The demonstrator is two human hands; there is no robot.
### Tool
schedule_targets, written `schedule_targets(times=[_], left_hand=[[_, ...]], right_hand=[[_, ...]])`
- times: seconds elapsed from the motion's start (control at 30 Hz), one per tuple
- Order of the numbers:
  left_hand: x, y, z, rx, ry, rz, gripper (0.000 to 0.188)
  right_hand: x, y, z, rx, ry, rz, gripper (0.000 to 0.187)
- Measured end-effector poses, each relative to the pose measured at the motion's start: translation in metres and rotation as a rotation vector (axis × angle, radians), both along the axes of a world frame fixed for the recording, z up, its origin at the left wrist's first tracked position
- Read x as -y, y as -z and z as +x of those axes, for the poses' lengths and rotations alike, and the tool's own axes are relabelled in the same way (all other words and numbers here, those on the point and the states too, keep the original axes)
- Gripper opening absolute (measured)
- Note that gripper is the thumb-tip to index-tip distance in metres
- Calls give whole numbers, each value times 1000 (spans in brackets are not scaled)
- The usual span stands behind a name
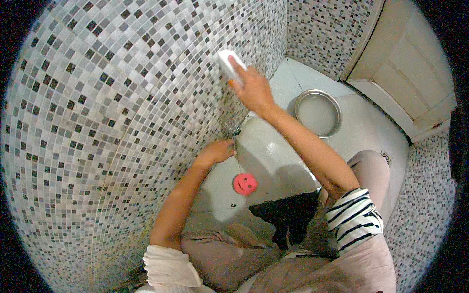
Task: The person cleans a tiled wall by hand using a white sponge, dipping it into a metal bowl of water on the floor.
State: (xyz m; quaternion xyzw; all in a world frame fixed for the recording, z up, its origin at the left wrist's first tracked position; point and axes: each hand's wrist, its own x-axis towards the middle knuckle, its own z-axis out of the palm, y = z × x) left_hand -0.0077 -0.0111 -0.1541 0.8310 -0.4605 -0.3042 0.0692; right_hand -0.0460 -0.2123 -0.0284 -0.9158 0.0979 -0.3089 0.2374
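Observation:
My right hand (254, 89) is closed around a white, oblong, brush-like block (230, 66), its index finger stretched along the top. The block is up against the mosaic-tiled wall (146, 83); its underside is hidden. Lower down, my left hand (216, 152) is close to the foot of the wall, fingers curled in; whatever they may hold cannot be made out. Near it on the floor (215, 188) lies a round red sponge (245, 184) with a smiley face cut into it.
A round metal basin (318, 113) with cloudy liquid stands on the floor beyond my right forearm. At the far right is a pale panelled door (410, 73). A floor drain (385, 157) lies beside my right knee. The floor looks wet and shiny.

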Motion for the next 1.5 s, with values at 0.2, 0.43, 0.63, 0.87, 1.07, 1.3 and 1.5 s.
schedule_targets(times=[0.2,0.43,0.63,0.87,1.07,1.3,1.5], left_hand=[[-23,43,16,60,-26,173,62],[6,19,7,-7,30,75,57],[5,23,13,45,36,100,50],[23,-22,-8,105,-12,232,48],[35,-18,-10,122,35,292,48],[39,11,18,172,49,256,49],[61,3,-1,163,58,37,43]], right_hand=[[-63,-23,-14,111,-393,-101,66],[2,-21,-12,36,-161,13,63],[35,-155,-25,680,-257,-30,58],[132,-147,-31,-447,-193,-483,68],[187,47,-103,-988,-244,-267,61],[169,147,-141,-836,47,29,67],[167,162,-146,-802,258,153,70]])
